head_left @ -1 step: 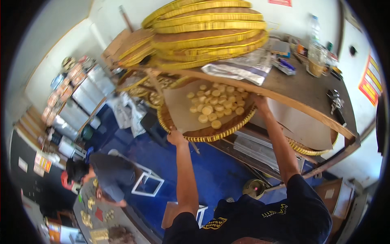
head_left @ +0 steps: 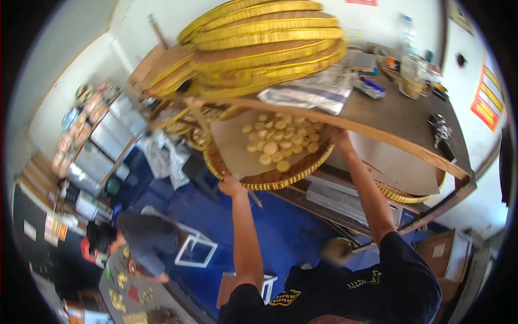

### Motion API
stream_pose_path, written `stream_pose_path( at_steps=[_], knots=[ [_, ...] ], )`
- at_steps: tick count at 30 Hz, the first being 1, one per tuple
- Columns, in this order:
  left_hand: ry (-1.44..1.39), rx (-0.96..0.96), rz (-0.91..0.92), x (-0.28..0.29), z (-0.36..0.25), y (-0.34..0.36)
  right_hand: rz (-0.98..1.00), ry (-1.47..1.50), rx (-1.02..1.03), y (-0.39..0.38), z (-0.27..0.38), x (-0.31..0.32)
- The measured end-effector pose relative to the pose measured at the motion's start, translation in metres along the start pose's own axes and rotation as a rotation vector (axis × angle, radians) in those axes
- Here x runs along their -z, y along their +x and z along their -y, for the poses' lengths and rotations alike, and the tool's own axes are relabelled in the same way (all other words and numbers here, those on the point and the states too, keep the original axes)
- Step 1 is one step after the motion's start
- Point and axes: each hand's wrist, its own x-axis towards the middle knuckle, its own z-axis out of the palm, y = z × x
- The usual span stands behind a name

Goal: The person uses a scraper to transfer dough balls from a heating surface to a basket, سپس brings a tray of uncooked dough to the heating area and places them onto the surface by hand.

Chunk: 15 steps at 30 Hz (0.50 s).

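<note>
My left hand grips the near left rim of a round woven tray with a yellow-bound edge. My right hand is closed on its right rim, just under the front edge of a wooden shelf. Brown paper lines the tray, and many small pale round pieces lie heaped on its right half. The tray's far part is under the shelf. A second paper-lined tray rests on the lower level at the right, and more filled trays lie at the left.
Stacked yellow-rimmed trays, a silver packet and jars sit atop the shelf. A co-worker bends over a table at lower left. A white frame stands on the blue floor. Metal containers stack along the left wall.
The view has shifted a little, so the shelf, trays and my hands sit slightly further left in the picture. My hands keep the same grip on the tray.
</note>
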Motion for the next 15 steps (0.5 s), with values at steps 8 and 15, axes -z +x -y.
stream_pose_path(
  at_steps=[8,15],
  knots=[
    [0.277,0.159,0.064,-0.07,0.01,-0.024,0.196,-0.265,-0.229,-0.121,0.11,0.022],
    [0.902,0.06,0.157,-0.113,0.015,-0.033,0.104,-0.292,-0.532,-0.272,0.113,0.094]
  ],
)
